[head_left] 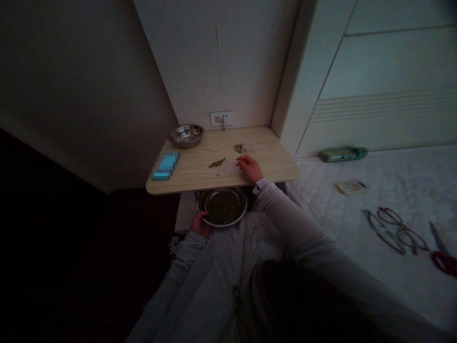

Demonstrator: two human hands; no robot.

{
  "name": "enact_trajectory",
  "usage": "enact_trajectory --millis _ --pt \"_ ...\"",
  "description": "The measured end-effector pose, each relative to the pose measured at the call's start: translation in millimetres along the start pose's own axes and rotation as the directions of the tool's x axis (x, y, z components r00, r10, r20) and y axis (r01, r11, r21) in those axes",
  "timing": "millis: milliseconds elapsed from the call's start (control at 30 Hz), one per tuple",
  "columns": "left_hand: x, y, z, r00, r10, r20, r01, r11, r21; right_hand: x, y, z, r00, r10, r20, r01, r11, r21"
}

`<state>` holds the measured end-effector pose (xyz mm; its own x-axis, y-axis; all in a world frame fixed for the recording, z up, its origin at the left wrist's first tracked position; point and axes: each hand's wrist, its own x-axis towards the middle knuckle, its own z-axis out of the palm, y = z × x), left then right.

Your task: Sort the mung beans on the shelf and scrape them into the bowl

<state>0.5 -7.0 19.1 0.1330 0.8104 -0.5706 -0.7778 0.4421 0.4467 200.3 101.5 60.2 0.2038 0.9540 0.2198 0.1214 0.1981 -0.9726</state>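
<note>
My left hand grips the rim of a round steel bowl, thumb over the edge. Small dark green grains fill its bottom. This bowl sits just below the front edge of a small wooden table. Over the tabletop, my right hand has its fingers bent together. A pale, flat patch lies by its fingertips; whether they hold it is too dim to tell. Left of those fingers is a narrow heap of grains, and behind them a second, looser heap.
A second steel bowl stands at the table's back left, behind a pixelated blue phone-like object. A wall socket holds a plug. On the white bed lie a green bottle, a pale packet, eyeglasses and red-handled scissors.
</note>
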Motion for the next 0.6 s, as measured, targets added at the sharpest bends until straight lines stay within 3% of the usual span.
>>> enact_trajectory --millis 300,600 --pt "3 0 -2.5 1.000 0.010 0.019 -0.010 1.000 -0.003 2 7 1 0.996 -0.065 0.054 0.071 0.990 -0.120" --pt "-2 0 1.8 1.000 -0.001 -0.001 0.001 1.000 0.005 -4 -6 2 0.995 -0.005 0.095 0.017 0.992 -0.124"
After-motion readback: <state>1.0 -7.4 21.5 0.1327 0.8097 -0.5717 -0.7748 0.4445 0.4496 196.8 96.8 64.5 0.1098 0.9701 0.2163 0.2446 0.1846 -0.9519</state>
